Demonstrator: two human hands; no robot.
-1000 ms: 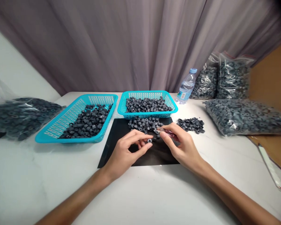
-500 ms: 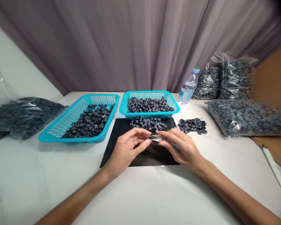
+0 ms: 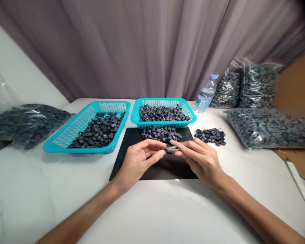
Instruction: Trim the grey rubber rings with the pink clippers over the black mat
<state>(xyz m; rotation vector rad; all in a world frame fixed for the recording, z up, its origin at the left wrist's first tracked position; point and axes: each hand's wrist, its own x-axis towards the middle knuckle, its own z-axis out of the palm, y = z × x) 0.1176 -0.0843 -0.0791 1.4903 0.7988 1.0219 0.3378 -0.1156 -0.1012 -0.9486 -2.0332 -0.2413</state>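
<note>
While the L hand had its grip (thumb & fingertips) clamped on a small gray ring, the R hand had its own clamped on a slim metal tool, exact type unclear. Ring was up over the black mat, btwn both hands; tool's end was right by it, contact hard to tell. Loose pile of similar pcs lay on the mat's far part, just before the rear teal basket; L teal basket, also w/ pcs, stood on the white surface.
</note>
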